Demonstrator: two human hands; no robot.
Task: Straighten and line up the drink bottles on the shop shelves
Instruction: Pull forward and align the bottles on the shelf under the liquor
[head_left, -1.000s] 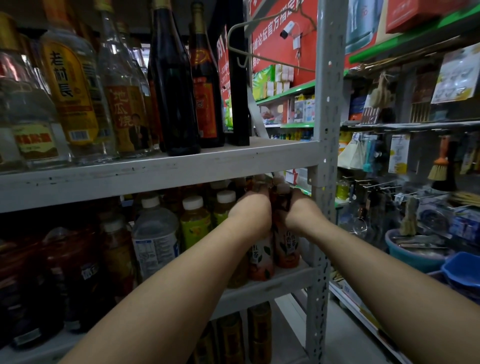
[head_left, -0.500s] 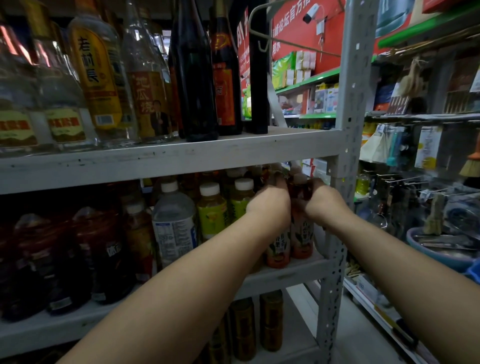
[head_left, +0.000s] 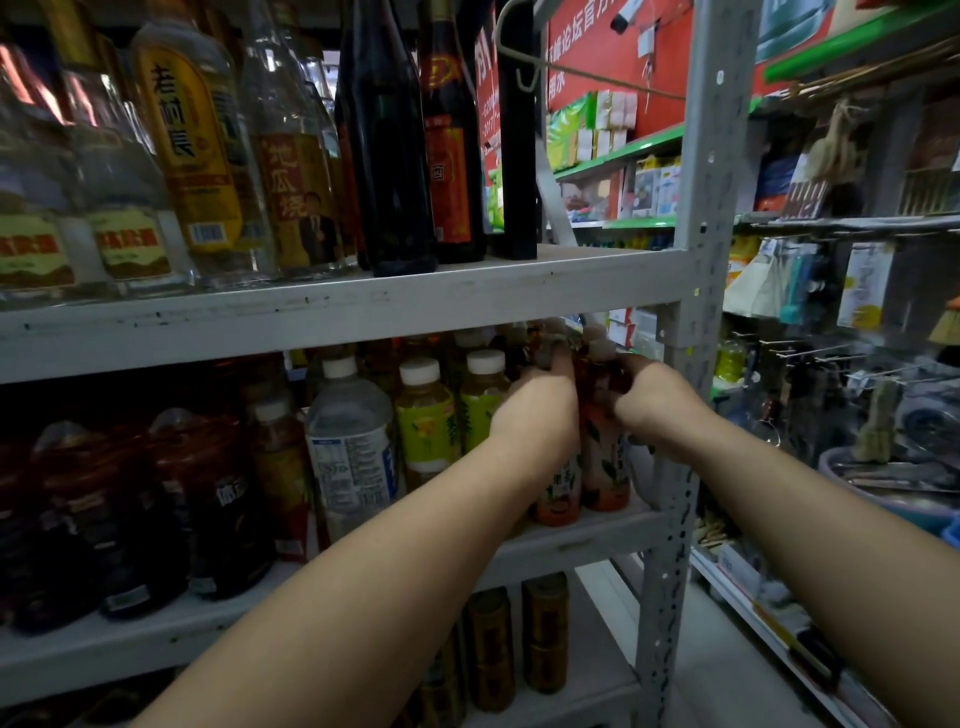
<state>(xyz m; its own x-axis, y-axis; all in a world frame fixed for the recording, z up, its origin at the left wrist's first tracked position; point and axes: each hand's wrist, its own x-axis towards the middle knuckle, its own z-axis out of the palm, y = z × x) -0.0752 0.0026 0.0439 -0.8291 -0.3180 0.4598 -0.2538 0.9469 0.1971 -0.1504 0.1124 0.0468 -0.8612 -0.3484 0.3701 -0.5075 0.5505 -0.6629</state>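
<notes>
Orange-labelled bottles (head_left: 605, 470) gripped by curled left hand (head_left: 540, 410) and right hand (head_left: 655, 402).

My left hand (head_left: 535, 415) and right hand (head_left: 652, 408) grip two orange-labelled plastic tea bottles (head_left: 605, 467) at the grey metal middle shelf (head_left: 571, 540), right end. Green-labelled plastic bottles (head_left: 426, 431) stand just left of them. I see tall glass liquor bottles (head_left: 192, 156) on the shelf above.

middle shelf (head_left: 587, 538) | tea bottles (head_left: 605, 467), water bottle (head_left: 348, 447) | upper shelf (head_left: 363, 306) | liquor bottles (head_left: 192, 156)
</notes>
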